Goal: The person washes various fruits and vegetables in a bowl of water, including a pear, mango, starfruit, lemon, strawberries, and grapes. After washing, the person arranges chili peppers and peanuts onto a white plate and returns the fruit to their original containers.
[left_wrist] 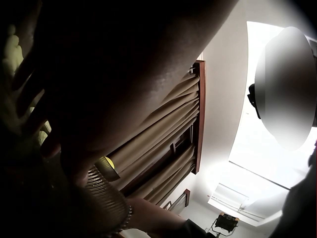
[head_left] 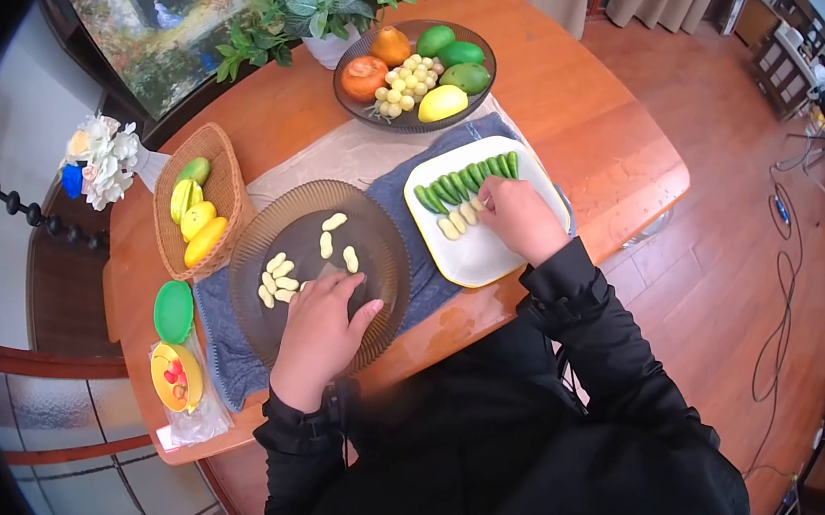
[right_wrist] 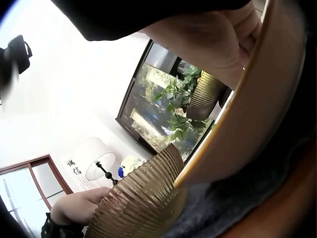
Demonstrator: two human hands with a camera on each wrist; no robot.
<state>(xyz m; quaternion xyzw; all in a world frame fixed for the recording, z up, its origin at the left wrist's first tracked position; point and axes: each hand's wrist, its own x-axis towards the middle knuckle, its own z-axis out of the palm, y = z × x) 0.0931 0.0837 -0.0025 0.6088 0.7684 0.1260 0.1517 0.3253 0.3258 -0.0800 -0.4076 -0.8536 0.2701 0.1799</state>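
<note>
My left hand [head_left: 323, 324] reaches over the brown ribbed glass dish [head_left: 386, 300], fingers loosely spread, thumb apart. Its fingertips lie low beside the peanuts [head_left: 325, 245], several in a cluster at the left and a few spread near the top. My right hand [head_left: 522, 217] is over the white square plate [head_left: 482, 262], with thumb and fingers together, pinching at the peanut [head_left: 476, 204] that ends a short row. Its fingertips partly cover that end. Above this row, green peppers [head_left: 458, 184] lie side by side. In the right wrist view, the plate's raised rim hides the fingertips.
A dark fruit bowl [head_left: 346, 100] stands at the back near a potted plant [head_left: 328, 7]. At the left are a wicker basket [head_left: 164, 231] of yellow and green fruit, a green lid [head_left: 174, 311] and a yellow bowl [head_left: 157, 394] with red pieces. A blue cloth [head_left: 223, 338] lies under the dishes.
</note>
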